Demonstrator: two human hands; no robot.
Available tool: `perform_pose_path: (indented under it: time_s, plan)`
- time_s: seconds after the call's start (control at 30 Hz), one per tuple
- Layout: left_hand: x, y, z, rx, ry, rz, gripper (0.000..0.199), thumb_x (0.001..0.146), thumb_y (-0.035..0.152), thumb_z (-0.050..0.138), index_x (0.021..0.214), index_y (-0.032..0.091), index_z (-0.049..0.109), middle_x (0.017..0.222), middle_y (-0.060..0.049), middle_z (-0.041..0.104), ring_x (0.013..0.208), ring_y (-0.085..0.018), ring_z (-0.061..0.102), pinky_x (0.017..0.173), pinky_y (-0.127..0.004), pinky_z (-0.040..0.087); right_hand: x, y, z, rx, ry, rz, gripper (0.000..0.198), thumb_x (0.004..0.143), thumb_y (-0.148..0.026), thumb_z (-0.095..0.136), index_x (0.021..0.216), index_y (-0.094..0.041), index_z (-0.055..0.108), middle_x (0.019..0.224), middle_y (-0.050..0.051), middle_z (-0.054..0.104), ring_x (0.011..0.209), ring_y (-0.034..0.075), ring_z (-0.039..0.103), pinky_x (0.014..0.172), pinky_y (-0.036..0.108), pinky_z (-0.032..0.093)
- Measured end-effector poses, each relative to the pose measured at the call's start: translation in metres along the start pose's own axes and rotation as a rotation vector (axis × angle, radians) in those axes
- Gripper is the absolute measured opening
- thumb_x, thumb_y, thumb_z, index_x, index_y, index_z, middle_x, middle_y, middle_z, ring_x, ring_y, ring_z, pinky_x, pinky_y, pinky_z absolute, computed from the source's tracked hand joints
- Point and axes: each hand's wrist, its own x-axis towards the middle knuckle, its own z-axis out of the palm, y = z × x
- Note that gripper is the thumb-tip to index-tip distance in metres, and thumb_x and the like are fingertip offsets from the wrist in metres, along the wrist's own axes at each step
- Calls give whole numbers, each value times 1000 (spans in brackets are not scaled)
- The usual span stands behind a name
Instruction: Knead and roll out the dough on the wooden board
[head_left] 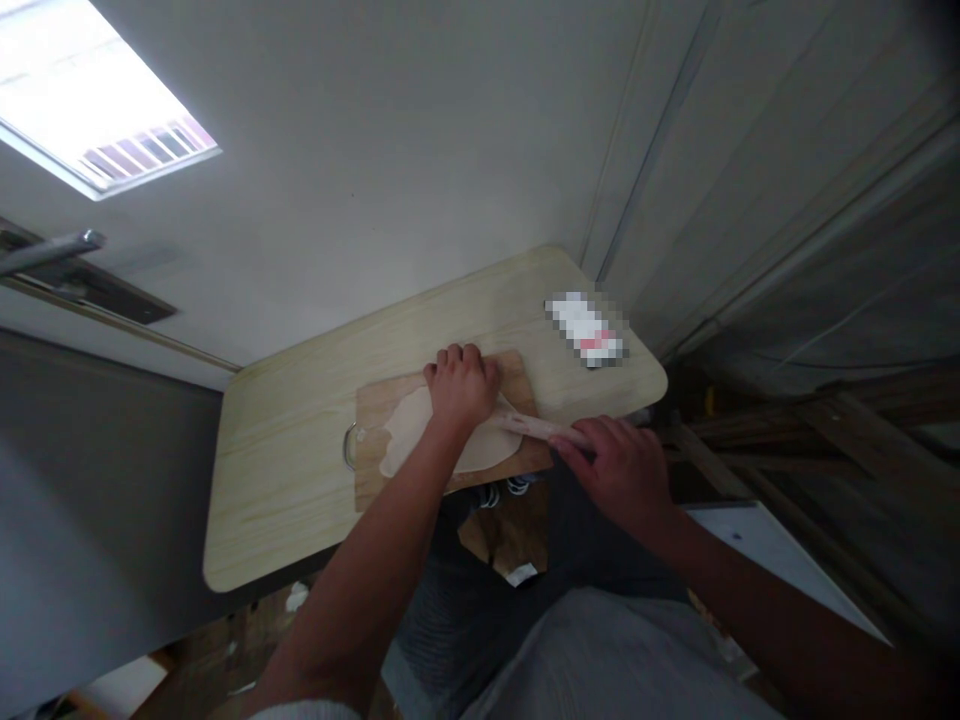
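A thin, pale sheet of rolled dough [409, 430] lies on a wooden cutting board [367, 492], which has a metal ring handle at its left side. Across the right part of the dough runs a light wooden rolling pin [534, 425]. My left hand [463, 385] is closed over the pin's far end above the dough, its fingers curled and hiding that end. Past the board's right edge, my right hand [624, 465] wraps round the near end of the pin.
The board rests on a light wood-grain table [285, 480] standing against a white door or wall. A blurred-out phone-like object [586, 328] lies at the table's right end. A metal door handle [52, 252] juts out at left. Wooden planks [885, 420] are at right.
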Motion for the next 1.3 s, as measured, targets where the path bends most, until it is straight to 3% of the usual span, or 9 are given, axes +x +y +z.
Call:
perform_pose_path:
  time_s: [0.4, 0.97, 1.3]
  plan:
    - [5, 2, 4, 32, 33, 3, 38, 99, 42, 29, 104, 20, 60, 111, -13, 62, 110, -30, 52, 89, -45, 41, 12, 18, 19, -38, 99, -73, 54, 95, -65, 40, 71, -20, 59, 67, 5, 63, 67, 19, 56, 66, 32, 27]
    - [21, 6, 5, 25, -11, -24, 44, 100, 47, 27, 108, 19, 61, 115, -14, 64, 114, -29, 53, 90, -44, 42, 26, 24, 17, 126, 78, -15, 58, 93, -69, 40, 71, -19, 60, 65, 4, 62, 61, 16, 55, 60, 28, 28]
    - [26, 8, 4, -9, -5, -8, 47, 101, 44, 24, 103, 20, 64, 111, -13, 66, 110, -28, 56, 90, -44, 42, 31, 31, 21, 171, 54, -31, 60, 84, -76, 48, 73, -20, 64, 64, 4, 63, 60, 17, 56, 59, 28, 30]
